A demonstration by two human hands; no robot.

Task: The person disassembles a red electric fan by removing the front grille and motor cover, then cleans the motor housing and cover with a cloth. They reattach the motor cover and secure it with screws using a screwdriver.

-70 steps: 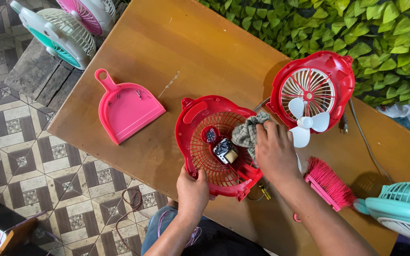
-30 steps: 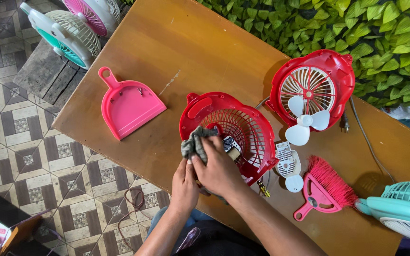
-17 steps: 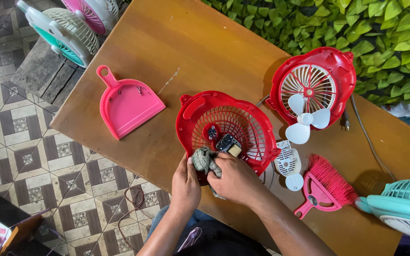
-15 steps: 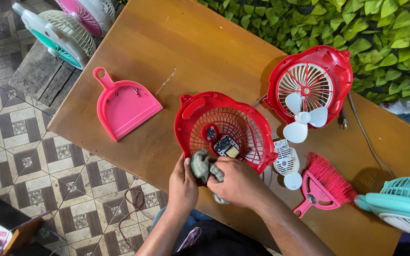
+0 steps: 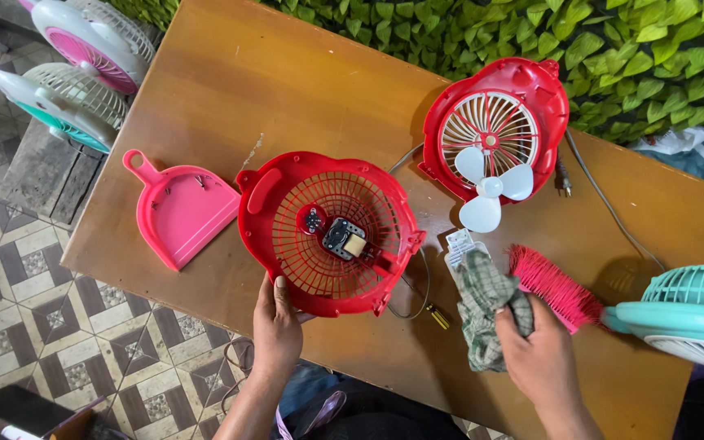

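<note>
A red fan housing [image 5: 327, 232] with a grille and a small motor in its middle lies on the wooden table [image 5: 287, 90]. My left hand [image 5: 277, 326] grips its near rim. My right hand [image 5: 541, 358] holds a grey checked cloth [image 5: 486, 305] over the table to the right of the housing, next to a pink hand brush [image 5: 556, 287]. A second red fan half [image 5: 495, 138] lies further back with a white three-blade propeller [image 5: 490, 186] resting on it.
A pink dustpan [image 5: 177, 208] lies left of the housing. A small yellow-handled screwdriver [image 5: 437, 316] and a grey cord [image 5: 613, 224] are on the table. A teal fan [image 5: 686, 314] sits at the right edge; two more fans [image 5: 75, 73] stand at top left. Leafy hedge behind, tiled floor at left.
My right hand has carried the cloth away from the housing's near rim to the right, beside the pink brush. My left hand stays on the housing rim.
</note>
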